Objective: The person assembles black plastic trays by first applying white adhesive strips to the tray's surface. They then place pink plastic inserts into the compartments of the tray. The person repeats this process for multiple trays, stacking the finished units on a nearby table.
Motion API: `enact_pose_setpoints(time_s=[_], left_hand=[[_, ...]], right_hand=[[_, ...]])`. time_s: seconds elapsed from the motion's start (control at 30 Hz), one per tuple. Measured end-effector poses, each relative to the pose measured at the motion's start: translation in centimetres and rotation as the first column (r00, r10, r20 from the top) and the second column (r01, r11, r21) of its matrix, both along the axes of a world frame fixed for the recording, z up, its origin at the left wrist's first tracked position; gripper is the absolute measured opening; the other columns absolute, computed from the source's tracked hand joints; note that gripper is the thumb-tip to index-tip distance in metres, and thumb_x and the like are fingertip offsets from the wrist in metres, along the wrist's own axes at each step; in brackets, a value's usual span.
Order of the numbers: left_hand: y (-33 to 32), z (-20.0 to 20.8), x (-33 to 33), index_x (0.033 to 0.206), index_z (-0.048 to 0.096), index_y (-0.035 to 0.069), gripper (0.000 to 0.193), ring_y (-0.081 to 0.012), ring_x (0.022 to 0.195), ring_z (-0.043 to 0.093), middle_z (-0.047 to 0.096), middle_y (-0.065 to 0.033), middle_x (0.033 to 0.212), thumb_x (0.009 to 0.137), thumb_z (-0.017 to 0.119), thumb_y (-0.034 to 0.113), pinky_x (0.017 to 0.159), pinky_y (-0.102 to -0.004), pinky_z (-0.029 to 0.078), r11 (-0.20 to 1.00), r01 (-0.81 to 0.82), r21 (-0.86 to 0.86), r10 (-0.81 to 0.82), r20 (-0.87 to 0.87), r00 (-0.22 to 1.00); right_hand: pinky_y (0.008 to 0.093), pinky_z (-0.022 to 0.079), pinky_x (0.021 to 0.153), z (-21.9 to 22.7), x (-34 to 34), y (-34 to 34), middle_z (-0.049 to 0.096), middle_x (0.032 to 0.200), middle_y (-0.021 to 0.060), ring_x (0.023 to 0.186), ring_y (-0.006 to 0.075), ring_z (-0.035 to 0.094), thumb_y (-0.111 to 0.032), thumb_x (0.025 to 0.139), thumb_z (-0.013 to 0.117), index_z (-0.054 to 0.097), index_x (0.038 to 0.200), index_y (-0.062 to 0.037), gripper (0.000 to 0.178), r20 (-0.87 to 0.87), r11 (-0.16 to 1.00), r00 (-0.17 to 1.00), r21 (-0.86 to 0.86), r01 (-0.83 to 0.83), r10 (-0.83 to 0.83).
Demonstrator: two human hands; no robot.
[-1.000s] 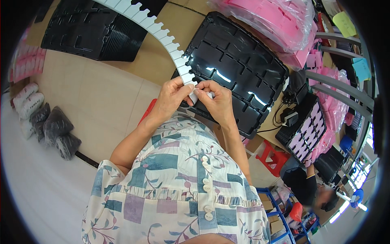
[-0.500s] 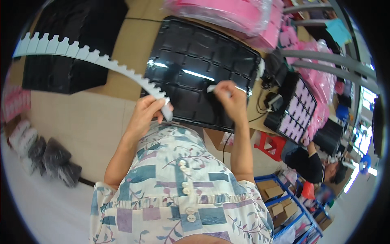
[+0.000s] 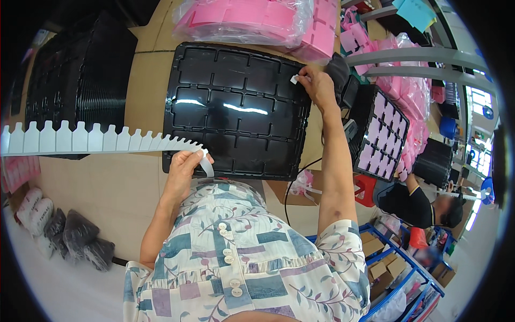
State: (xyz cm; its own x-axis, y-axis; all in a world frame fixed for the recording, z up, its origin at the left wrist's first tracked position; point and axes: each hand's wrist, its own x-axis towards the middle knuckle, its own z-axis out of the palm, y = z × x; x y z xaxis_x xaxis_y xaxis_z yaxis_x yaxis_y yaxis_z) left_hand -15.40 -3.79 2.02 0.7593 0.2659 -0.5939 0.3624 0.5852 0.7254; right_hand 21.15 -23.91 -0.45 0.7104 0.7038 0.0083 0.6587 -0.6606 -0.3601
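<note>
A long strip of white notched pieces (image 3: 80,140) stretches in from the left edge. Its right end is pinched in my left hand (image 3: 184,167), just off the near left corner of a black plastic tray (image 3: 228,138); a short tail of the strip hangs below my fingers. The tray lies on the table with a grid of shallow compartments. Over its far right corner my right hand (image 3: 317,87) pinches a small white piece (image 3: 294,79) between thumb and fingertips. Whether that piece touches the tray I cannot tell.
A tall stack of black trays (image 3: 80,80) stands at the left. Pink sheets in clear plastic (image 3: 241,19) lie behind the tray. At right is a black tray of pink pieces (image 3: 381,137), with a co-worker (image 3: 410,204) beyond. A black cable (image 3: 289,198) hangs from the table.
My right hand has reached farther away and right, carrying the small white piece to the tray's far right corner. My left hand sits slightly lower, still gripping the strip, and the view has shifted.
</note>
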Motion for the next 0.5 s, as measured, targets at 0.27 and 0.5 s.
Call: enact_pose_setpoints(time_s=[0.27, 0.5], left_hand=[[-0.07, -0.36, 0.04, 0.082, 0.071, 0.004, 0.025, -0.0087, 0.079, 0.058, 0.068, -0.0042, 0.08, 0.095, 0.057, 0.019, 0.078, -0.0274, 0.043, 0.998, -0.041, -0.052, 0.04, -0.035, 0.999], [0.26, -0.49, 0.04, 0.083, 0.072, 0.006, 0.023, -0.0091, 0.08, 0.055, 0.068, -0.0037, 0.081, 0.094, 0.057, 0.019, 0.078, -0.0284, 0.04, 0.997, -0.034, -0.074, 0.031, -0.037, 0.999]], right_hand=[[0.0442, 0.052, 0.071, -0.21, -0.06, 0.53, 0.069, 0.078, 0.0143, 0.078, 0.035, 0.067, -0.02, 0.083, 0.065, 0.067, 0.091, -0.0072, 0.015, 0.032, 1.0, 0.999, -0.013, -0.01, 0.01], [0.0437, 0.052, 0.071, -0.55, 0.44, 0.12, 0.069, 0.078, 0.0136, 0.077, 0.034, 0.067, -0.02, 0.083, 0.063, 0.069, 0.088, -0.0073, 0.015, -0.068, 0.999, 0.997, 0.041, 0.024, -0.021]])
